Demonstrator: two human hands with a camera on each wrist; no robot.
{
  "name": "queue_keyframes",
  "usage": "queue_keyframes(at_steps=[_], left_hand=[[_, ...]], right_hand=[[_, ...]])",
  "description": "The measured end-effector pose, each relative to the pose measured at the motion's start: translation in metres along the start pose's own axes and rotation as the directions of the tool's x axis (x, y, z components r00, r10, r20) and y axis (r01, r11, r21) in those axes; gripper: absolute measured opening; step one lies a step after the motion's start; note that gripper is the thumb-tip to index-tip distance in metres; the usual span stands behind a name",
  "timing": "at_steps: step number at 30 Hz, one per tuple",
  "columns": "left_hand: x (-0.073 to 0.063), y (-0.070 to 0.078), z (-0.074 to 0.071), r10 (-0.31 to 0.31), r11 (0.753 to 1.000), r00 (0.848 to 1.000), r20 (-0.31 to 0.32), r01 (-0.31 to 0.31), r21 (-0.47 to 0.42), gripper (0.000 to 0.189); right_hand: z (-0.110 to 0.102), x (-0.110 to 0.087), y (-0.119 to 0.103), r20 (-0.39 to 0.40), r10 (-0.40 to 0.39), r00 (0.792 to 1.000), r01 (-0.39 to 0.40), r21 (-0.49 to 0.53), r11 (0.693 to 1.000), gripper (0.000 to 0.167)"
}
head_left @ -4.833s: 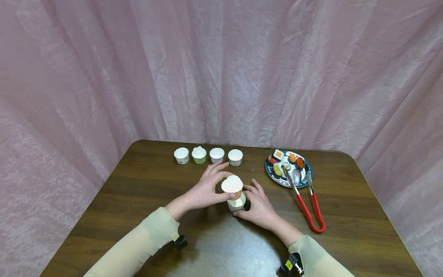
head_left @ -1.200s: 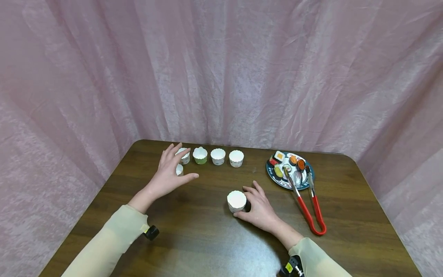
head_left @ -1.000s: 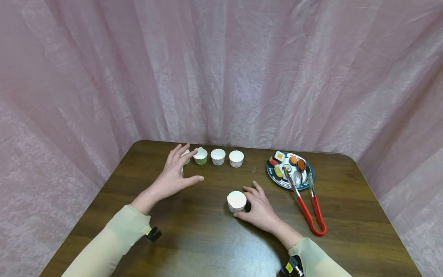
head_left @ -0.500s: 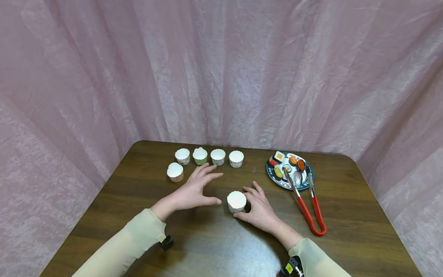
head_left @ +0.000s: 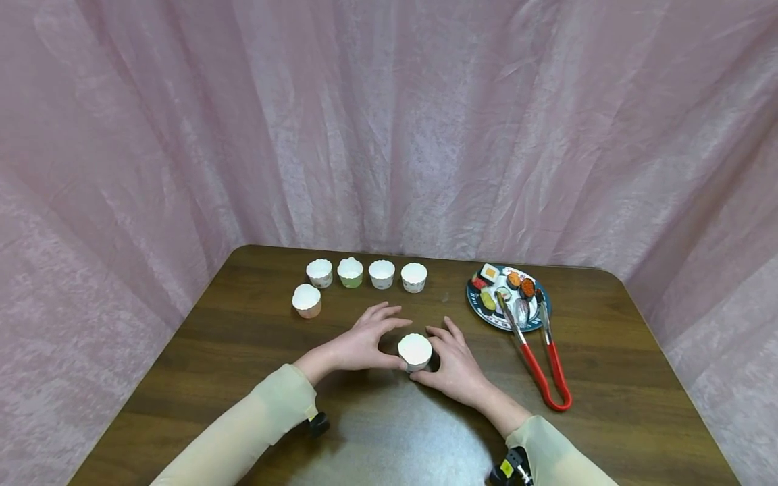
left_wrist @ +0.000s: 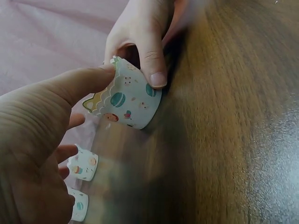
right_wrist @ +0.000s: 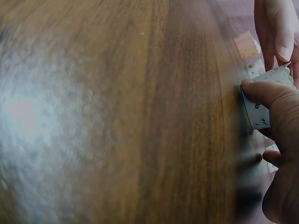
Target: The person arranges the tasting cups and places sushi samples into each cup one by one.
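Note:
Near the middle of the table, my right hand (head_left: 454, 364) holds a white paper cupcake cup (head_left: 415, 352) upright, thumb and fingers around its right side. In the left wrist view this cupcake cup (left_wrist: 133, 100) bears green and red prints, and a differently coloured scalloped rim shows inside its mouth, like another cup nested in it. On the cup's left, my left hand (head_left: 362, 342) is spread, its thumb tip right at the rim and its fingers reaching past the far side. An orange-sided cupcake cup (head_left: 306, 301) stands alone to the left.
A row of several paper cupcake cups (head_left: 381, 274) lines the table's back edge. At right, a patterned plate (head_left: 471, 300) carries several sushi pieces (head_left: 513, 279); red-handled tongs (head_left: 558, 378) lean on it. A pink curtain (head_left: 389, 121) hangs behind.
Earlier my left hand lifted the orange cup off the held one; that cup now stands at the left. My left hand has since come back right to the held cup. My right hand has stayed.

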State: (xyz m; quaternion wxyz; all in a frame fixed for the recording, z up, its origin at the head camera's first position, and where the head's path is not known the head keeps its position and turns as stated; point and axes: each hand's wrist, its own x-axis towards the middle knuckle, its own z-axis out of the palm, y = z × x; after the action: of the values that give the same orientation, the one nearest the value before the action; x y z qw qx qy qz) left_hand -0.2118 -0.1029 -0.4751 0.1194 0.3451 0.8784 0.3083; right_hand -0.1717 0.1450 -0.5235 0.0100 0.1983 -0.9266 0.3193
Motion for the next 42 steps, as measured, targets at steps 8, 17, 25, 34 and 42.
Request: queue_keyframes(at_steps=[8,17,25,34,42], left_hand=[[0.0033,0.0,0.0025,0.004,1.0,1.0,0.029,-0.003,-0.017,0.07],[0.0033,0.0033,0.0018,0.009,1.0,0.998,0.054,-0.008,-0.017,0.063],[0.0018,0.0026,0.0023,0.01,0.999,0.999,0.036,-0.009,-0.033,0.062],[0.0028,0.0028,-0.0015,0.033,0.998,0.999,0.001,-0.033,-0.049,0.061],[0.0024,0.0039,-0.0038,0.033,0.998,0.999,0.006,-0.032,-0.047,0.062]], right_hand=[[0.0,-0.0008,-0.0019,0.006,0.007,1.0,-0.007,0.007,1.0,0.055],[0.0017,-0.0024,-0.0012,-0.004,-0.001,1.0,0.001,0.012,1.0,0.056],[0.0029,-0.0014,-0.0009,-0.008,-0.006,1.0,0.006,0.017,1.0,0.055],[-0.0007,-0.0006,-0.0016,0.013,0.009,1.0,-0.009,0.009,1.0,0.064],[-0.0028,-0.004,-0.0021,0.007,-0.015,1.0,0.015,0.022,1.0,0.066]])
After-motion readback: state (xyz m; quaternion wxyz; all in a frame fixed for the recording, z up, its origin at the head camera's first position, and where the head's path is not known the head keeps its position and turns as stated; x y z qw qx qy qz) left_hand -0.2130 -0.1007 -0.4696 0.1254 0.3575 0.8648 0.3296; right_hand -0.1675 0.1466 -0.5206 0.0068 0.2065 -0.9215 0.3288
